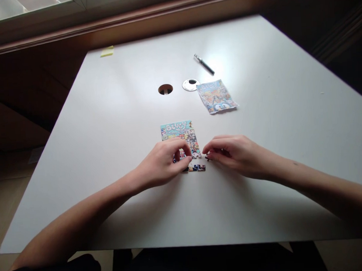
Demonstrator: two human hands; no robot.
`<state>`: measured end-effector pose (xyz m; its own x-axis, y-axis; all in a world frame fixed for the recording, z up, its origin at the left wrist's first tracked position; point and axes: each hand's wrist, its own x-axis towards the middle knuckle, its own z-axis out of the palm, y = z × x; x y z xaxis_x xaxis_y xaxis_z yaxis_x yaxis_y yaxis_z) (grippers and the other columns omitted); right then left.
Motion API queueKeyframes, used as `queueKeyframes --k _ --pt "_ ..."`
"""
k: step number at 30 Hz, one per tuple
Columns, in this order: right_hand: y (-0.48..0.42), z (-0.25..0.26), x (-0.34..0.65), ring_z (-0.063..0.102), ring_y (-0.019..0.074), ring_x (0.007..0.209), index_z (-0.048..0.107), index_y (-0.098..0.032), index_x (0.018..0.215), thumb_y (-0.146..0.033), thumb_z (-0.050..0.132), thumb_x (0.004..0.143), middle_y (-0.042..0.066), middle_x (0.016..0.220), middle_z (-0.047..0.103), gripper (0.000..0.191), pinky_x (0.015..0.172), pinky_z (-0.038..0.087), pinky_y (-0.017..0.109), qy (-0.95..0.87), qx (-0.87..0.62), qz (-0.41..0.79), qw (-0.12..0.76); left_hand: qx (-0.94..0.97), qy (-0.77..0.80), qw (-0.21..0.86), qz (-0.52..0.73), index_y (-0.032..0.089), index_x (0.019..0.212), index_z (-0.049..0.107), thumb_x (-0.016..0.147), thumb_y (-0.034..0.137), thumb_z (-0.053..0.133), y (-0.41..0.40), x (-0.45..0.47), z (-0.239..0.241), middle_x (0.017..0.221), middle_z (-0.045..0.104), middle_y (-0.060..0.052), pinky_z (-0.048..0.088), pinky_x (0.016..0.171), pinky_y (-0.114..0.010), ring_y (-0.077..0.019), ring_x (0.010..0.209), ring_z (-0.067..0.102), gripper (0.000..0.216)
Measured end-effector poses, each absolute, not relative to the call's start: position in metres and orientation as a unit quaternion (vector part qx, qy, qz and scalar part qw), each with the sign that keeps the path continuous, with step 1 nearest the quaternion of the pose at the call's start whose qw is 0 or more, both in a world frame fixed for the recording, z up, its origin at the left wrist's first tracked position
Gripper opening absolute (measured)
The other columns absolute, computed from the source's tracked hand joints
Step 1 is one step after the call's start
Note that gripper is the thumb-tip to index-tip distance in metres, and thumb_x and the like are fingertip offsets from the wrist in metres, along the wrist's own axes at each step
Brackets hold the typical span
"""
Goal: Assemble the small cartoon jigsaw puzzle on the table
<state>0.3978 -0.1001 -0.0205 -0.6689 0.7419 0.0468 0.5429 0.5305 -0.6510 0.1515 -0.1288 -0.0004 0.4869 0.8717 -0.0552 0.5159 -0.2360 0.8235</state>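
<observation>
A small colourful jigsaw puzzle with white lettering across its top lies on the white table in front of me. My left hand covers its lower left part, thumb and forefinger brought together at the puzzle's lower edge. What sits between those fingertips, if anything, is hidden. Just right of the puzzle, my right hand pinches a small dark puzzle piece. A short strip of joined pieces lies below the main part, separated by a narrow gap and partly under my left hand.
Behind the puzzle lies a crumpled printed sheet with a similar picture. Further back are a black marker, a round metal grommet cover and an open cable hole. A yellow sticky note lies at the far left corner.
</observation>
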Motion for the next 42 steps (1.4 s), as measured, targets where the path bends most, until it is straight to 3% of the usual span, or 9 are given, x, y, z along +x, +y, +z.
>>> queueKeyframes --k 5,8,10,12,15,17,42 --pt "-0.11 -0.026 0.397 0.058 0.0154 0.075 0.068 -0.019 0.104 -0.023 0.059 0.093 0.008 0.098 0.059 0.014 0.071 0.049 0.03 -0.881 -0.335 0.263 0.208 0.563 0.481 0.611 0.28 0.018 0.076 0.049 0.071 0.012 0.052 -0.118 0.144 0.004 0.068 0.056 0.001 0.034 0.051 -0.021 -0.0097 0.06 0.048 0.008" --pt "-0.117 -0.032 0.392 0.057 0.0203 0.086 0.066 -0.017 0.105 -0.023 0.061 0.093 0.01 0.101 0.057 0.015 0.076 0.05 0.033 -0.908 -0.279 0.239 0.199 0.497 0.468 0.688 0.246 0.019 0.076 0.045 0.071 0.014 0.046 -0.117 0.142 0.005 0.063 0.051 0.002 0.026 0.045 -0.02 -0.0087 0.052 0.041 0.007" --pt "-0.119 -0.036 0.387 0.056 0.0226 0.091 0.066 -0.016 0.105 -0.023 0.061 0.093 0.011 0.102 0.057 0.015 0.078 0.051 0.036 -0.921 -0.26 0.217 0.192 0.587 0.471 0.625 0.206 0.018 0.073 0.049 0.078 0.018 0.048 -0.122 0.142 0.004 0.062 0.048 0.002 0.028 0.047 -0.022 -0.0088 0.053 0.039 0.005" --pt "-0.12 -0.038 0.383 0.055 0.0233 0.092 0.067 -0.016 0.103 -0.022 0.061 0.094 0.011 0.102 0.057 0.013 0.079 0.051 0.037 -0.924 -0.257 0.199 0.199 0.728 0.466 0.465 0.191 0.016 0.074 0.059 0.084 0.023 0.053 -0.131 0.143 0.001 0.066 0.05 0.001 0.033 0.054 -0.024 -0.0103 0.059 0.044 0.013" --pt "-0.12 -0.039 0.378 0.055 0.0226 0.09 0.068 -0.015 0.099 -0.023 0.06 0.095 0.011 0.098 0.058 0.012 0.078 0.051 0.037 -0.921 -0.26 0.187 0.221 0.847 0.434 0.238 0.194 0.018 0.094 0.068 0.09 0.028 0.057 -0.143 0.143 -0.011 0.079 0.059 -0.002 0.04 0.065 -0.027 -0.0145 0.073 0.052 0.015" --pt "-0.119 -0.039 0.377 0.055 0.0219 0.087 0.068 -0.016 0.097 -0.023 0.059 0.096 0.01 0.096 0.059 0.012 0.077 0.051 0.036 -0.92 -0.258 0.189 0.227 0.87 0.418 0.182 0.187 0.02 0.102 0.069 0.092 0.03 0.057 -0.145 0.143 -0.02 0.083 0.061 -0.004 0.042 0.069 -0.028 -0.016 0.077 0.053 0.018" --pt "-0.118 -0.043 0.378 0.058 0.0203 0.087 0.067 -0.018 0.096 -0.022 0.058 0.095 0.01 0.095 0.06 0.01 0.077 0.052 0.034 -0.909 -0.252 0.216 0.252 0.853 0.409 0.267 0.185 0.019 0.094 0.07 0.086 0.013 0.058 -0.136 0.145 -0.023 0.079 0.064 -0.002 0.041 0.067 -0.024 -0.0141 0.072 0.056 0.016"
